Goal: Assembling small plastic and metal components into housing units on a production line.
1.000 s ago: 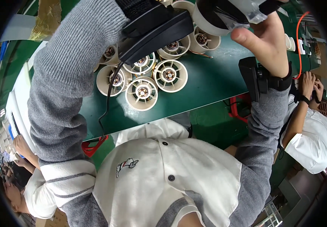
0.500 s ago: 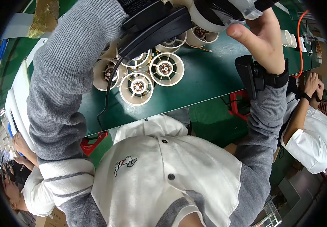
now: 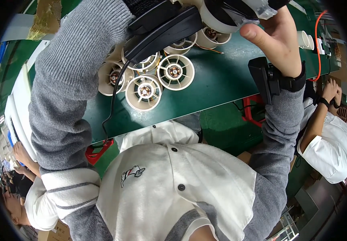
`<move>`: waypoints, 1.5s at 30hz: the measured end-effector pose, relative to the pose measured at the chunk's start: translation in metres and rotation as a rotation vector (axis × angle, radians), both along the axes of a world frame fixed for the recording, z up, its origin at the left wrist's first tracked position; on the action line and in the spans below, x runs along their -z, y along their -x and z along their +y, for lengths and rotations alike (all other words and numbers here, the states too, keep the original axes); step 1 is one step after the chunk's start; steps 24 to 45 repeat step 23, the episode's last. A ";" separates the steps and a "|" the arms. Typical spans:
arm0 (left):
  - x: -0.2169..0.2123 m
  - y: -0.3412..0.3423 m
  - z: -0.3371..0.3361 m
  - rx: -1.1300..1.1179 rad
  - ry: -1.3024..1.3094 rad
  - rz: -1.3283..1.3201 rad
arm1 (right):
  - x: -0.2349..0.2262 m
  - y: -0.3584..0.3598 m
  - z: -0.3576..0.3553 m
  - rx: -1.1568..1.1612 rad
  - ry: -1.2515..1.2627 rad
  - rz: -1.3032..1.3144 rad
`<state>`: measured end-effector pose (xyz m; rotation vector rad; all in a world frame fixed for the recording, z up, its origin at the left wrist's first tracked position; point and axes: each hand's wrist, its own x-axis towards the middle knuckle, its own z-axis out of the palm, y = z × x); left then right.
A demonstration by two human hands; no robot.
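At the top edge is a pale round housing [image 3: 220, 23] with black inside and a clear plastic piece at its right; the top of it is cut off. My right hand [image 3: 279, 46] is at its right side, thumb stretched toward the rim, the other fingers mostly hidden behind the clear piece; it seems to hold the housing. My left arm [image 3: 65, 80] reaches up to the same place. A black device [image 3: 163, 32] strapped at that wrist covers the view, and my left hand does not show. Below it, several cream fan housings [image 3: 176, 72] with spokes and copper windings stand on the table.
The green table [image 3: 209, 86] has its near edge before my body. A black cable [image 3: 113, 108] hangs from the left wrist device. White cups or tubes [image 3: 305, 40] and an orange hose [image 3: 318, 48] lie at the right. Other people sit left [image 3: 41, 201] and right [image 3: 328, 140].
Almost nothing differs. The fan housings on the table appear a few pixels further left and up, as the view shifts slightly; both my arms stay in place.
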<state>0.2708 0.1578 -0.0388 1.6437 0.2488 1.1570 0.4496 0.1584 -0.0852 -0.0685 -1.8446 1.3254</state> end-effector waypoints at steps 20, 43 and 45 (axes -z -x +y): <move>-0.053 0.040 -0.026 -0.417 -0.302 0.074 | -0.023 -0.033 -0.019 0.401 -0.145 -0.080; -0.066 0.064 -0.038 -0.672 -0.414 0.021 | -0.027 -0.058 -0.015 0.635 -0.259 -0.543; -0.066 0.064 -0.038 -0.672 -0.414 0.021 | -0.027 -0.058 -0.015 0.635 -0.259 -0.543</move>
